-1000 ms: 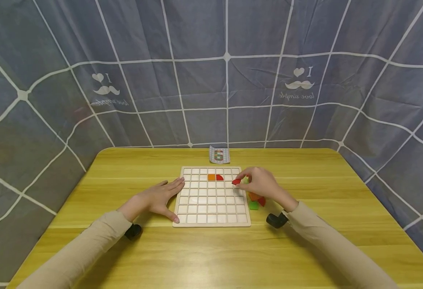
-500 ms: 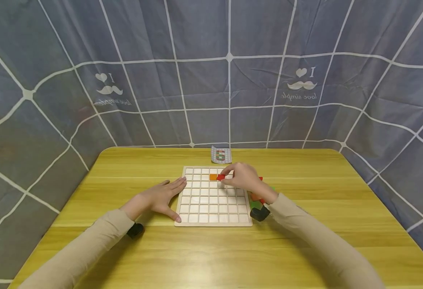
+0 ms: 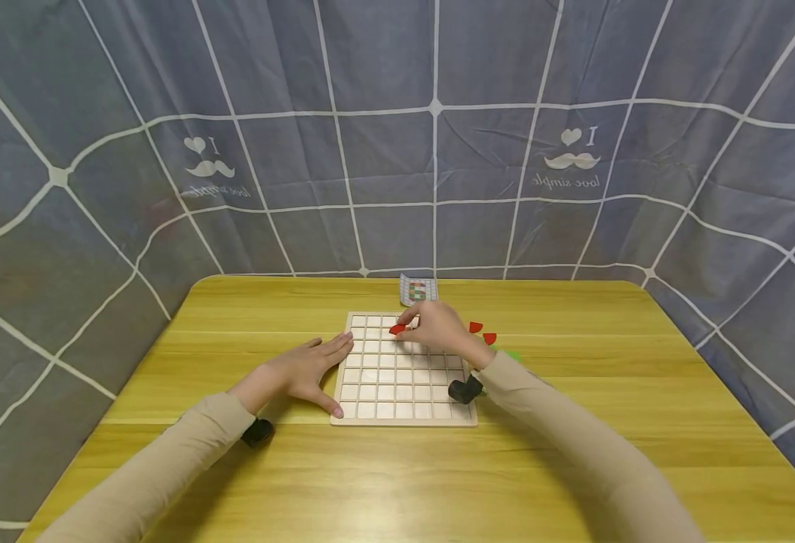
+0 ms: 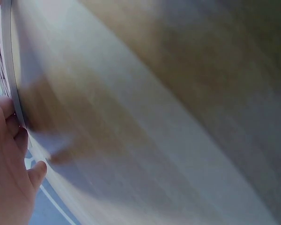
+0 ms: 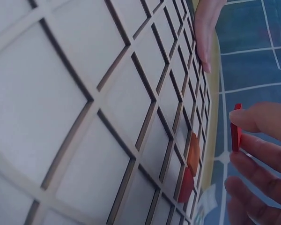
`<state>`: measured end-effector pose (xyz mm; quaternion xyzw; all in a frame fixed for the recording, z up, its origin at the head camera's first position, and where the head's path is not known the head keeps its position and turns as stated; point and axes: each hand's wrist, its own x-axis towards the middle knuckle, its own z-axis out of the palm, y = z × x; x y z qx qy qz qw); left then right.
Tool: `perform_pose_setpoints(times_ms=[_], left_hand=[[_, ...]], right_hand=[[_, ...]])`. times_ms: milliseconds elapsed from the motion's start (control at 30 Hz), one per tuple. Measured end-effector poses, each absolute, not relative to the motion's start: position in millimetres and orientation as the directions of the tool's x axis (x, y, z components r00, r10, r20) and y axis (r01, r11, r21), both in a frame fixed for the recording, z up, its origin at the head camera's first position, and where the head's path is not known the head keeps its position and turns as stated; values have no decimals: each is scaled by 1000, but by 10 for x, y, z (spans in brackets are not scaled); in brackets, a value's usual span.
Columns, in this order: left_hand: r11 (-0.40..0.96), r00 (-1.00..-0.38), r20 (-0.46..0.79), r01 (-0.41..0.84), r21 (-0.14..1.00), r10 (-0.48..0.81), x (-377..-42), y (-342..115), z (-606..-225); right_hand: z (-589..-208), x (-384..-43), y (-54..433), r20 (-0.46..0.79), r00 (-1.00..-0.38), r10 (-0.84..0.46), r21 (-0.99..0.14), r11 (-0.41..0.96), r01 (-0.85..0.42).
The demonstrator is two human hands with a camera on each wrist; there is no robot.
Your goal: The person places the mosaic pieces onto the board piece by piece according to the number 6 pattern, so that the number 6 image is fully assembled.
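A white gridded board (image 3: 385, 392) with raised pale frames lies on the table. Over its upper part, my right hand (image 3: 433, 326) pinches a red quarter-circle tile (image 5: 235, 129) between thumb and fingers, raised above the cells. Seen from the right wrist, an orange square tile (image 5: 193, 154) and another red tile (image 5: 185, 185) sit side by side in cells; the right hand and held tile hide them in the head view. My left hand (image 3: 308, 371) rests spread along the board's left edge, fingertips on the frame and thumb near the lower corner.
Two loose red tiles (image 3: 489, 338) and a green one (image 3: 512, 355) lie on the yellow wooden table (image 3: 370, 483), right of the board, partly behind the right arm. A small printed pattern card (image 3: 418, 289) lies beyond the board. A grey checked curtain (image 3: 397, 151) surrounds the table.
The right hand has carried the red tile leftward across the board, past its right edge to above the orange tile's area. The left hand has stayed at the left edge.
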<state>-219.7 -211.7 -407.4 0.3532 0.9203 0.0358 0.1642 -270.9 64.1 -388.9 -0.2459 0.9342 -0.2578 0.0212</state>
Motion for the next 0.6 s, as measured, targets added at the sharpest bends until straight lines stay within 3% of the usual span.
perform_pose_setpoints(times_ms=[600], left_hand=[[765,-706,-298,616,189,642,-2194,-2108,-4069]], right_hand=[[-4048,-2857,455,89,-850,-520,-548,687,-477]])
